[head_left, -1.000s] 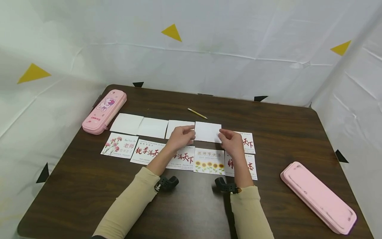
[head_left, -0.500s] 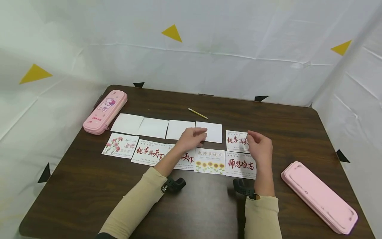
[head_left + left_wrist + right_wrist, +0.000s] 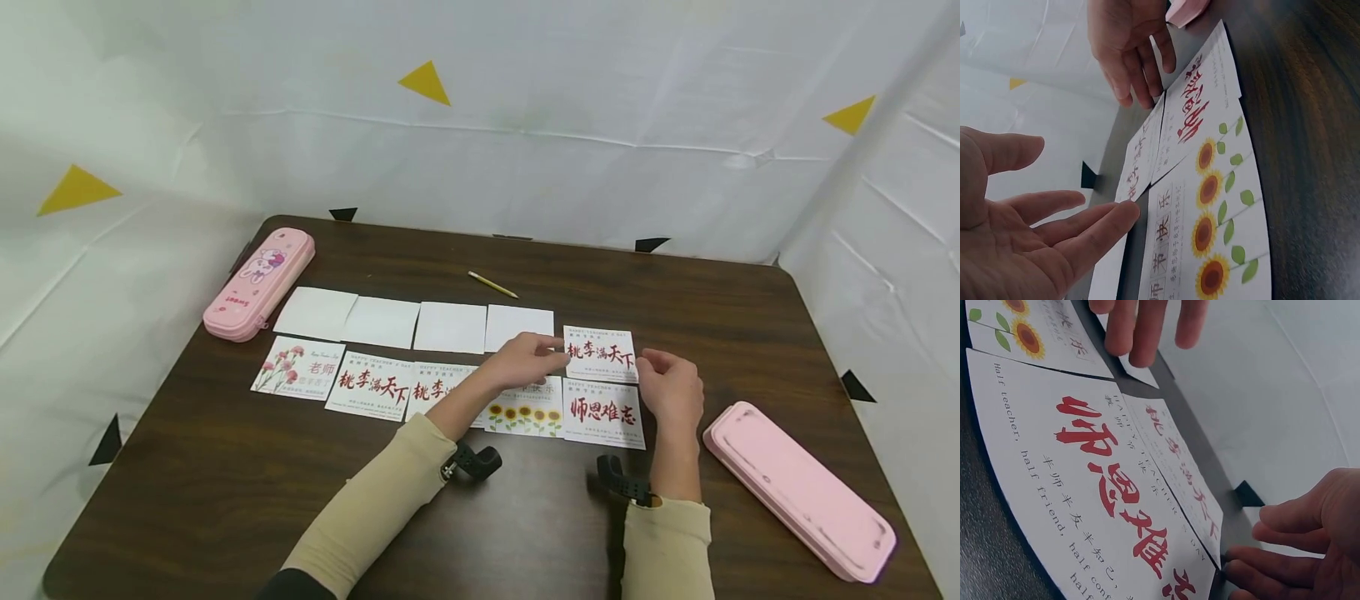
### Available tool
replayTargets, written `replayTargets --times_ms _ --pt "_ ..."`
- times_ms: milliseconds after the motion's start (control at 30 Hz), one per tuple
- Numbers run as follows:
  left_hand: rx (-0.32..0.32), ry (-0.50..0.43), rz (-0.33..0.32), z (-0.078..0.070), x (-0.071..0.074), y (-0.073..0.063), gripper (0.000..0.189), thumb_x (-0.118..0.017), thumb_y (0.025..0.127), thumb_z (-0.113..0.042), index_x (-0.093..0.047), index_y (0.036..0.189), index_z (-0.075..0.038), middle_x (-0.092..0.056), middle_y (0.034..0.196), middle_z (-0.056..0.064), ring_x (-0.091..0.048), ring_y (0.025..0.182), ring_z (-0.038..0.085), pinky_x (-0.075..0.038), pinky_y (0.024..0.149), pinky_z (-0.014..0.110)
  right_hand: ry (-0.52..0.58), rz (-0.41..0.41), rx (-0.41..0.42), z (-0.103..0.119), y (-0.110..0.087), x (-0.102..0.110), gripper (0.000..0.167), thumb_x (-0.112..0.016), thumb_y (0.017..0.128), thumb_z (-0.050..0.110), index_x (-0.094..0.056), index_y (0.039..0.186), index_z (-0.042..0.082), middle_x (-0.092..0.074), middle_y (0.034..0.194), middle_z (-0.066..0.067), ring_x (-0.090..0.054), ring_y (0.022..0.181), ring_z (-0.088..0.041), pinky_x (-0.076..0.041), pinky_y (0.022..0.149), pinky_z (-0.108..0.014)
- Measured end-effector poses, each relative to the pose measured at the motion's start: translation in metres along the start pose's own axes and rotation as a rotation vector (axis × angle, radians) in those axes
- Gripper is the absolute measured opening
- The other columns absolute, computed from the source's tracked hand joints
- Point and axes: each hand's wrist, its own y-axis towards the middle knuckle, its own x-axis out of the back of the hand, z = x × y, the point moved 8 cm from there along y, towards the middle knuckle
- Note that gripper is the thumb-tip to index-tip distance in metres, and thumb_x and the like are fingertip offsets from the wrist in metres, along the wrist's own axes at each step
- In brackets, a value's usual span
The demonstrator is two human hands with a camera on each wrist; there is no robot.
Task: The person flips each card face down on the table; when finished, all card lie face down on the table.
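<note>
A greeting card with red brush lettering [image 3: 600,354] lies face up at the right end of the back row. My left hand [image 3: 528,360] is at its left edge, fingers extended and nothing held. On the other side my right hand [image 3: 671,390] is at the card's right edge, thumb and fingers apart in the right wrist view; whether the fingertips touch it I cannot tell. Directly in front lies another red-lettered card [image 3: 1113,481]. A sunflower card [image 3: 1210,231] is under my left hand, partly covered in the head view.
Several blank white cards [image 3: 382,322] continue the back row leftward. The front row also has a pink carnation card [image 3: 297,368] and red-lettered cards [image 3: 370,385]. A pencil [image 3: 492,285] lies behind. Pink pencil cases stand left [image 3: 258,283] and right [image 3: 798,492].
Both hands have moved right, away from the rightmost blank card, to either side of the red-lettered card in the back row. The cards show no clear shift.
</note>
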Motion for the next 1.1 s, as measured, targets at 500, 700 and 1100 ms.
replayTargets --times_ms 500,700,1100 --pt "0.084 -0.174 0.022 0.001 -0.005 0.012 0.055 -0.06 0.098 -0.03 -0.047 0.143 0.0 -0.061 0.128 0.017 -0.067 0.106 0.025 -0.056 0.078 0.029 0.005 -0.041 -0.093 -0.003 -0.006 0.002 0.046 -0.054 0.098 0.038 -0.064 0.131 0.009 -0.061 0.13 -0.019 -0.05 0.119 -0.041 -0.035 0.096 -0.058" --pt "0.087 -0.21 0.021 0.002 -0.007 0.013 0.053 -0.06 0.099 -0.028 -0.049 0.142 0.001 -0.064 0.123 0.019 -0.068 0.1 0.024 -0.056 0.078 0.029 0.026 -0.054 -0.095 -0.005 -0.005 0.003 0.046 -0.055 0.097 0.039 -0.066 0.128 0.007 -0.062 0.127 -0.019 -0.051 0.119 -0.041 -0.035 0.096 -0.058" --pt "0.132 -0.262 -0.065 0.005 -0.006 0.017 0.048 -0.062 0.097 -0.024 -0.054 0.138 0.0 -0.069 0.107 0.017 -0.07 0.089 0.021 -0.057 0.074 0.028 0.15 -0.046 -0.101 -0.011 -0.002 0.003 0.044 -0.057 0.096 0.036 -0.068 0.126 0.007 -0.068 0.115 -0.019 -0.071 0.085 -0.026 -0.052 0.066 -0.024"
